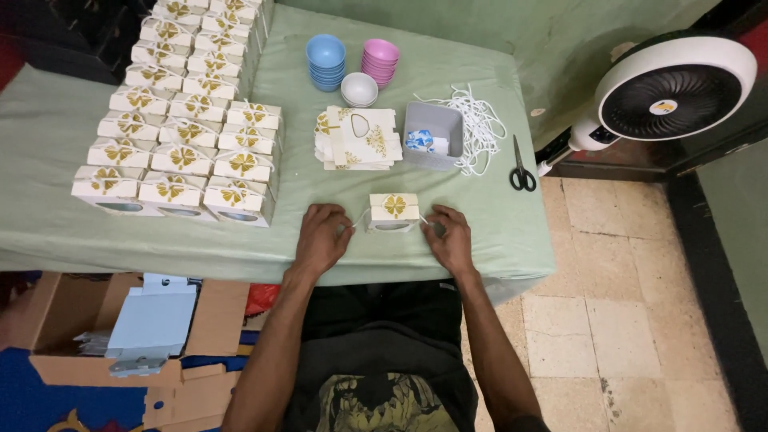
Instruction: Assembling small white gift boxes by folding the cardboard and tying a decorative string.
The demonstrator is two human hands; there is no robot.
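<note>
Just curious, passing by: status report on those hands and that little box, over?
Left hand and right hand flank the small white gift box, each pinching its white string. Nothing in the way.

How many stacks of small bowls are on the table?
3. A blue stack and a pink stack stand side by side at the far edge; a white stack sits just in front, between them, on the green tablecloth.

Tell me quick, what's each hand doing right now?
Left hand: fingers curled, pinching the white cord beside the small gift box.
Right hand: curled, pinching the cord on the box's other side.
</note>
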